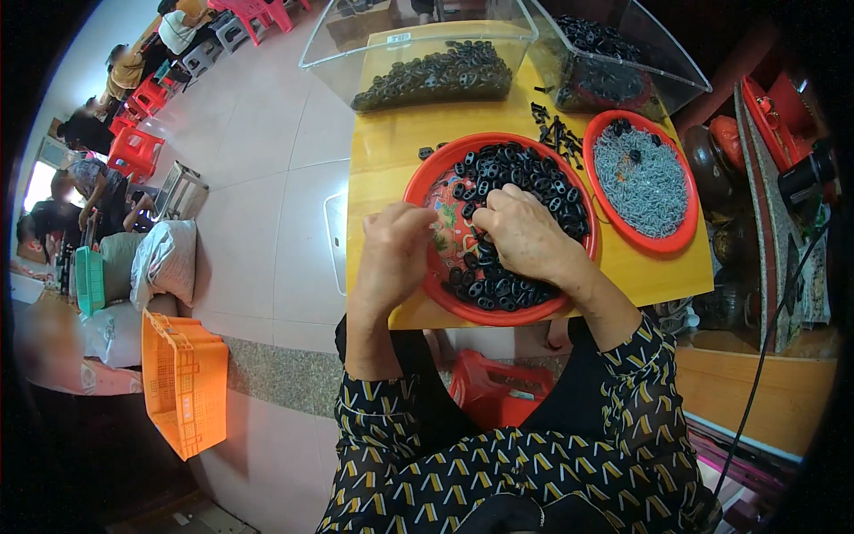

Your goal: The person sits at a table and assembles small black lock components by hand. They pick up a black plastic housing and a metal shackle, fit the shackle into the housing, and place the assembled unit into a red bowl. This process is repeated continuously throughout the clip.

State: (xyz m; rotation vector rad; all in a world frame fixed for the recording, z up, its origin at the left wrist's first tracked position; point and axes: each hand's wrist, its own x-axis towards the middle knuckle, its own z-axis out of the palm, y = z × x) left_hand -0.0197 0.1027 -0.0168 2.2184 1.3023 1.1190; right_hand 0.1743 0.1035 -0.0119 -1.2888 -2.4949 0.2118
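Note:
A round red tray with a printed floral bottom holds a heap of small black oval plastic pieces with holes. My right hand is over the middle of the heap, its fingers curled inward and pinched. What its fingertips hold is hidden. At the tray's left rim is my left hand, closed with thumb and fingers together. Anything in it is too small or hidden to make out. To the right lies a smaller red tray full of silver screws, with a few black pieces on top.
Two clear plastic bins of black parts stand at the table's far side. Loose black parts lie between trays on the yellow table. An orange crate and sacks are left; several people sit farther off.

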